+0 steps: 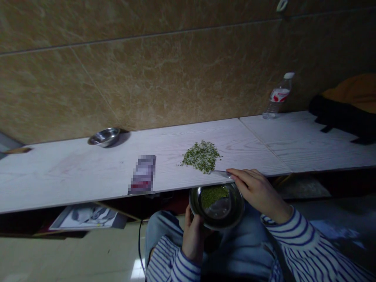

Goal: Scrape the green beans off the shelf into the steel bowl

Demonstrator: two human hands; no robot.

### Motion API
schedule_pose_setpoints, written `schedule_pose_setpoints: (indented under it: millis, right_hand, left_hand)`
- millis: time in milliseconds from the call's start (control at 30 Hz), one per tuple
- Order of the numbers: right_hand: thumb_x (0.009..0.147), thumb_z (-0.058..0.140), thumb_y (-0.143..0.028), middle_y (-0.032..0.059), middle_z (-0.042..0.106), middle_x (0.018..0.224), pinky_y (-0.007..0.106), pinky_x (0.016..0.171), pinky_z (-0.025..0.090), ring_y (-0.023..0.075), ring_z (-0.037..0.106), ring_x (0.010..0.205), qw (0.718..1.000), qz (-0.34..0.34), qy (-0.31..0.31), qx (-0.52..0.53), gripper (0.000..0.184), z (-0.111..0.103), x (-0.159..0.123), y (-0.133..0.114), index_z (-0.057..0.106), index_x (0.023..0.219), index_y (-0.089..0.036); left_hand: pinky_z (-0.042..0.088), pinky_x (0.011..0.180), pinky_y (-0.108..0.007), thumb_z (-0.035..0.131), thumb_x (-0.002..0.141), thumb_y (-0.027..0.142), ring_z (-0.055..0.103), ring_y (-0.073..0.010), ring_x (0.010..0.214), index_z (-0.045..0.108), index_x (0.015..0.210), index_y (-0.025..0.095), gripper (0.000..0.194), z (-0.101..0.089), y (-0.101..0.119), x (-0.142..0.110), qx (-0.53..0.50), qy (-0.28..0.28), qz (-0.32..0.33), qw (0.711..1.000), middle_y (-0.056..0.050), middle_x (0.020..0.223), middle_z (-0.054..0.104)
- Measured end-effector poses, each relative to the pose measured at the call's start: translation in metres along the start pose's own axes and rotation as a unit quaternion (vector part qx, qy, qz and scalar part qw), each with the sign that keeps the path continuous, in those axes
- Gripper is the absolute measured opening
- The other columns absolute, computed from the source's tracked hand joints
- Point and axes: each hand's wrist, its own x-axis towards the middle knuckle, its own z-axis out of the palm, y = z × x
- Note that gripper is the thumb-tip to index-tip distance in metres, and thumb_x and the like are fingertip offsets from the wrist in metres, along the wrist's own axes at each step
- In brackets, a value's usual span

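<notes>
My left hand (194,231) grips the near left rim of a round metal bowl (241,213), held below the table's front edge above my lap. Small green bits (213,196) lie inside it, mostly toward the far side. In my right hand (258,192) is a thin, shiny metal utensil (222,173), pinched at one end; its exact kind is hard to make out. Its tip points left and touches or nearly touches the near edge of a loose, spread pile of green bits (202,156) on the white wood-grain table (170,141).
A blurred-out flat item (143,174) lies left of the pile. Farther back stands a second metal bowl (105,137) by the tiled wall. A water bottle (277,96) and a black and orange bag or garment (346,105) are at right. Under the tabletop is a white box (88,216).
</notes>
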Motion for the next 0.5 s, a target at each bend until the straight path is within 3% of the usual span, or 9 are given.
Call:
schedule_pose_setpoints:
  millis: [167,267,367,500]
  right_hand:
    - [0.092,0.045,-0.023,0.0060,0.070,0.104,0.035,0.084,0.048,0.0195,0.064,0.092,0.997,0.051,0.037,0.044,0.026,0.001,0.006,0.003,0.061,0.112,-0.020]
    - [0.091,0.047,-0.029,0.0061,0.069,0.107,0.034,0.083,0.050,0.0198,0.064,0.096,0.984,0.104,0.062,0.131,0.027,0.013,0.016,0.008,0.061,0.113,-0.022]
    - [0.089,0.051,-0.035,0.0069,0.070,0.099,0.033,0.074,0.053,0.0202,0.066,0.091,0.944,0.169,0.101,0.265,0.027,0.035,0.031,0.015,0.060,0.110,-0.021]
    - [0.087,0.053,-0.039,0.0082,0.070,0.094,0.036,0.076,0.053,0.0208,0.067,0.086,0.901,0.188,0.143,0.363,0.029,0.062,0.044,0.026,0.057,0.108,-0.020]
  left_hand:
    - [0.049,0.066,-0.026,0.061,0.073,0.024,0.062,-0.0168,0.085,0.042,0.128,0.030,0.058,-0.004,0.006,0.000,0.004,0.029,0.027,0.999,-0.004,0.108,0.060]
    - [0.049,0.064,-0.027,0.059,0.070,0.020,0.062,-0.0166,0.080,0.042,0.129,0.030,0.062,-0.002,0.007,-0.002,0.002,0.041,0.010,0.999,-0.004,0.105,0.061]
    - [0.048,0.062,-0.027,0.058,0.068,0.017,0.062,-0.0169,0.077,0.041,0.131,0.030,0.066,-0.003,0.007,-0.001,-0.005,0.048,0.014,0.999,-0.004,0.100,0.063]
    - [0.047,0.060,-0.028,0.056,0.063,0.014,0.061,-0.0172,0.067,0.040,0.134,0.029,0.074,-0.014,0.006,0.007,-0.019,0.033,0.018,0.999,-0.001,0.083,0.065]
